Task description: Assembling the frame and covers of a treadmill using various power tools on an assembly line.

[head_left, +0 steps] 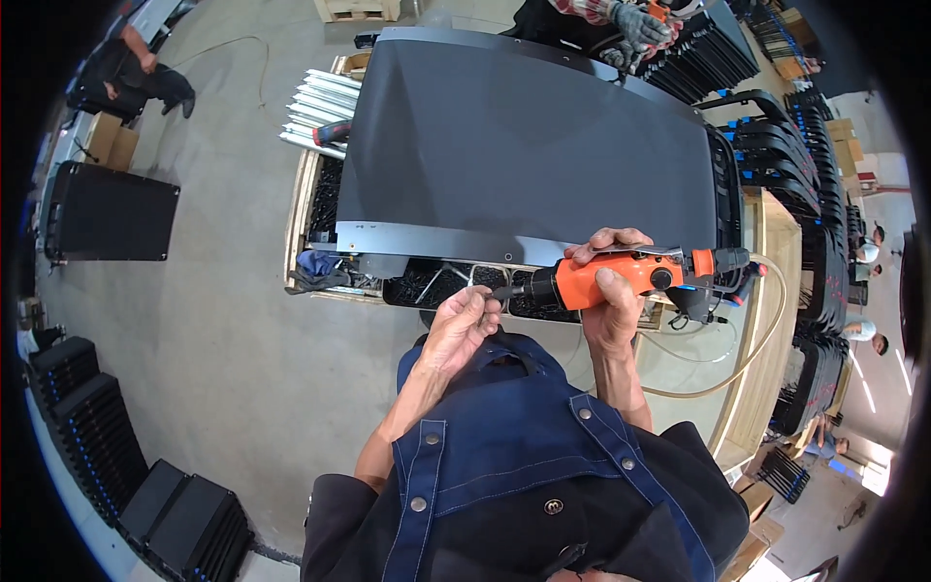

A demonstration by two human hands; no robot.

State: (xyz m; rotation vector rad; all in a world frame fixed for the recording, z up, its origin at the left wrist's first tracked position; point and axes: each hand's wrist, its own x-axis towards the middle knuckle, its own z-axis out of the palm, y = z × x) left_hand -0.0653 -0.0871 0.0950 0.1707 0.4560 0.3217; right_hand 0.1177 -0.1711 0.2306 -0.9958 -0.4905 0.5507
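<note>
My right hand (615, 308) is wrapped round an orange-and-black air screwdriver (587, 281), held level above the near edge of the dark panel. Its black nose points left, toward my left hand (458, 330). The left fingers are pinched together at the tip of the bit (506, 292); whatever small thing may be between them cannot be made out. Beyond both hands lies the large dark grey panel (524, 145), with a lighter metal strip (427, 242) along its near edge. A pale hose (779, 325) trails from the tool's rear end.
Across the panel, a co-worker's gloved hand (640, 29) holds an orange tool. Bins of black fasteners (432, 281) sit under the near edge. Metal tubes (320, 107) are stacked at the left, black frames (776, 155) at the right. A wooden crate edge (752, 427) stands beside me.
</note>
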